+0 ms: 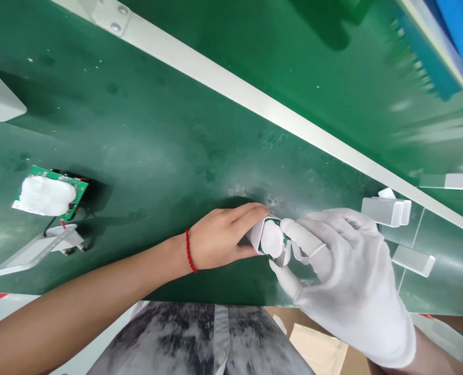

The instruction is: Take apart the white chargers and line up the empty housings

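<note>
Two hands hold one small white case over the green table.

The bare left hand (219, 237) grips the white case (268, 238) from the left; the gloved right hand (344, 271) pinches its right side with fingertips. A circuit board (49, 192) with a white pad lies far left; white blocks (387, 211) sit right, beside the grey rail (254, 101).

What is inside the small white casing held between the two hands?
In the white casing, a white pad over a green circuit board edge shows at its open end. The left hand and gloved right hand cover the rest; deeper contents are hidden.
</note>
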Demonstrator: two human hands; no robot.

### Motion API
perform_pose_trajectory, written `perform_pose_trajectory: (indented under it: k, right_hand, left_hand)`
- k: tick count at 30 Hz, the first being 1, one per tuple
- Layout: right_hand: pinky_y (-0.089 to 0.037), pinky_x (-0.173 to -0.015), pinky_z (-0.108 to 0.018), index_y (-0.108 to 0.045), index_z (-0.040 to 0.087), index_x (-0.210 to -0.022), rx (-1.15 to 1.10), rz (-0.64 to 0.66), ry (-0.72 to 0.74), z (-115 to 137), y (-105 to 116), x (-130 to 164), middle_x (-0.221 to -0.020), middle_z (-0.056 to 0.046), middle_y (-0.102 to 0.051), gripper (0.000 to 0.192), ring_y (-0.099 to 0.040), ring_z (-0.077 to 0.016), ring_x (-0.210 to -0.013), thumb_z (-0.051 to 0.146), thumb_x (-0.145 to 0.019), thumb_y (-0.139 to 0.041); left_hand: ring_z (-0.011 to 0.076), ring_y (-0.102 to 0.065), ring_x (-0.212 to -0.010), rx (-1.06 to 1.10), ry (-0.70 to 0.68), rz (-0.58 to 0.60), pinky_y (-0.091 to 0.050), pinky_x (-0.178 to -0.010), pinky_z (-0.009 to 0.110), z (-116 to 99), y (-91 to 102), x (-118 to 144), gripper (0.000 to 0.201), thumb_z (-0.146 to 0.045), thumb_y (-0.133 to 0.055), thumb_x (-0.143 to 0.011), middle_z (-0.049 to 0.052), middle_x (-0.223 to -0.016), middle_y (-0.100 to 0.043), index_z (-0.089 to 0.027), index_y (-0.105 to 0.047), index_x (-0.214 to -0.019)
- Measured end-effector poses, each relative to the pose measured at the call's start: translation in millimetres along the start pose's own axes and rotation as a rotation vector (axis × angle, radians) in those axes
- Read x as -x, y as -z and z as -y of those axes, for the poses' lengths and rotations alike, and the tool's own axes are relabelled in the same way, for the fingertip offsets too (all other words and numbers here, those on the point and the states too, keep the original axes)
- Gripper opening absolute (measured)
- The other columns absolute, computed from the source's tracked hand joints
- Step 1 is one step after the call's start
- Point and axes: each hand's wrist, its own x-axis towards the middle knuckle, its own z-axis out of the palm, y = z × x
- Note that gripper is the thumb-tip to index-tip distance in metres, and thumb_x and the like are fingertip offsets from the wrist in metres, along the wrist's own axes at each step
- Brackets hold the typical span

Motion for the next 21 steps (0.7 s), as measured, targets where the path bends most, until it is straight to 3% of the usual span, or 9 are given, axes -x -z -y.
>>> perform_pose_trajectory:
  k: [21]
  right_hand:
    - [-0.041,-0.077,-0.041,-0.062,0.020,-0.087,0.072,0.028,0.019,6.9,1.5,-4.8,-0.076,-0.004,-0.066,0.012,-0.061,-0.0227,-0.073,0.024,-0.076,-0.059]
  left_hand:
    - [0.0183,-0.070,-0.096,0.001,0.020,0.021,-0.060,-0.071,0.026,-0.2,-0.2,0.8,0.045,-0.029,-0.066,-0.086,0.010,-0.125,-0.064,-0.018,-0.045,-0.124]
